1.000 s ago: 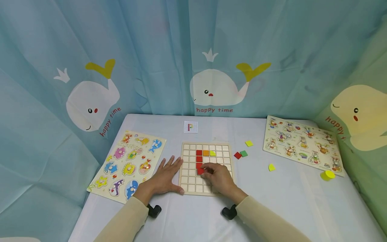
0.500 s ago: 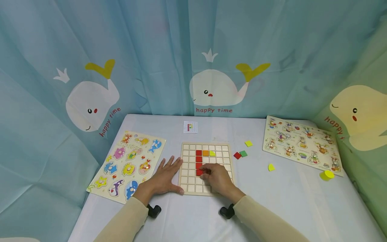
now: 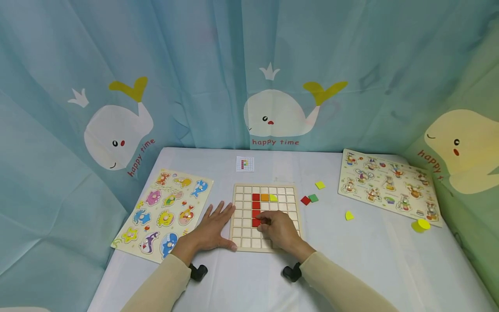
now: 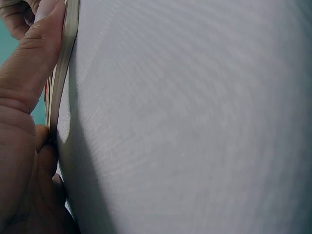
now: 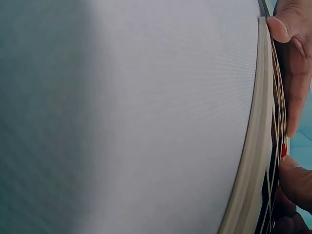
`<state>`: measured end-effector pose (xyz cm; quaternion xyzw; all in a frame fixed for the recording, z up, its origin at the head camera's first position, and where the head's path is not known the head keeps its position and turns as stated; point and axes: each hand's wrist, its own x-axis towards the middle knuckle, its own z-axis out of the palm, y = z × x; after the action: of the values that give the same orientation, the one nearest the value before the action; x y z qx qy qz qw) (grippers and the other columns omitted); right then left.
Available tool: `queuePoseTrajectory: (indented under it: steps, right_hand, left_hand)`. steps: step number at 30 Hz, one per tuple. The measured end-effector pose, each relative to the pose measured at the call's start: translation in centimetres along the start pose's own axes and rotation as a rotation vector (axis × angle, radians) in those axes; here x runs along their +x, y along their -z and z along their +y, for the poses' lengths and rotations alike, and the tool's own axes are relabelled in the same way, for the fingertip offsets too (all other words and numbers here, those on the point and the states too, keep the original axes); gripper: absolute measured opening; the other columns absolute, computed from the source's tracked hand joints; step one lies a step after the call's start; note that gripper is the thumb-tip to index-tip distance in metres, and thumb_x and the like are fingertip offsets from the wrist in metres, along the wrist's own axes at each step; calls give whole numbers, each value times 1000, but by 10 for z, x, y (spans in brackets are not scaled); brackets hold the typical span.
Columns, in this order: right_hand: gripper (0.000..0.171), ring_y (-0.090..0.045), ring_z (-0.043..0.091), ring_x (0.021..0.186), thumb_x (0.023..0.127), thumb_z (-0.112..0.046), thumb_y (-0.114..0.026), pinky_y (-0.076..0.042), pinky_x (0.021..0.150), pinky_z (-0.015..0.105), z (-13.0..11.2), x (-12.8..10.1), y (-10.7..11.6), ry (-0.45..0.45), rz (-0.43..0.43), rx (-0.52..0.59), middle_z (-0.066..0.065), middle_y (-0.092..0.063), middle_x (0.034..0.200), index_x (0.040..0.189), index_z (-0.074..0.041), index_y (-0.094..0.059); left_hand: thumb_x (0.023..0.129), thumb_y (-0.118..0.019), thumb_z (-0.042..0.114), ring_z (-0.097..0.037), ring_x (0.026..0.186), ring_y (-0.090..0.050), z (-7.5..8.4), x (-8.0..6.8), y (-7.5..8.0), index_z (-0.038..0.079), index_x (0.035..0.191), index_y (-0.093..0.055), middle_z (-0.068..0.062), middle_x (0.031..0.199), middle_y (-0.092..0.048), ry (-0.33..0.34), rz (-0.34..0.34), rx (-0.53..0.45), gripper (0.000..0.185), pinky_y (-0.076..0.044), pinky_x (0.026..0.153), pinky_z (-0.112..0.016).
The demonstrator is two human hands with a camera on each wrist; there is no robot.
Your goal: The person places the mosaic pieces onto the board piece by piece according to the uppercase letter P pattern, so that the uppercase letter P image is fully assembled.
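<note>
My right hand pinched the red tile at its fingertips; a second ago that tile sat tilted above the grid board, and now it lay flat in its cell, so I judged it seated under the red column. My left hand lay spread, fingers straight, thumb against the board's left edge. The board also held orange and yellow tiles; loose red and green tiles lay right of it.
</note>
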<state>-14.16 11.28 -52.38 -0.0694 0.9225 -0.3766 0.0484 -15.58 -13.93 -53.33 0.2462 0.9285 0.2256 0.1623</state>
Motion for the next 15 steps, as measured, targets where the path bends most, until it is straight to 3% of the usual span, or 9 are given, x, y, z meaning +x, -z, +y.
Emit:
queuePoseTrajectory:
  steps: [6, 15]
  right_hand:
    - [25, -54, 8, 72, 79, -16, -81, -47, 63, 22, -1, 0, 0, -1, -4, -9, -13, -64, 78, 103, -18, -75]
    - [21, -59, 9, 84, 82, -16, -78, -52, 74, 27, -1, -1, 1, 5, -9, -14, -9, -73, 93, 103, -18, -76]
  left_hand:
    - [61, -73, 75, -21, 153, 3, -2, 0, -2, 19, 158, -13, 4, 165, -10, -3, -1, 8, 127, 7, 124, -47]
    - [61, -72, 75, -21, 153, 4, -3, 1, -2, 19, 158, -12, 5, 165, -9, -4, -2, 15, 127, 8, 124, -47]
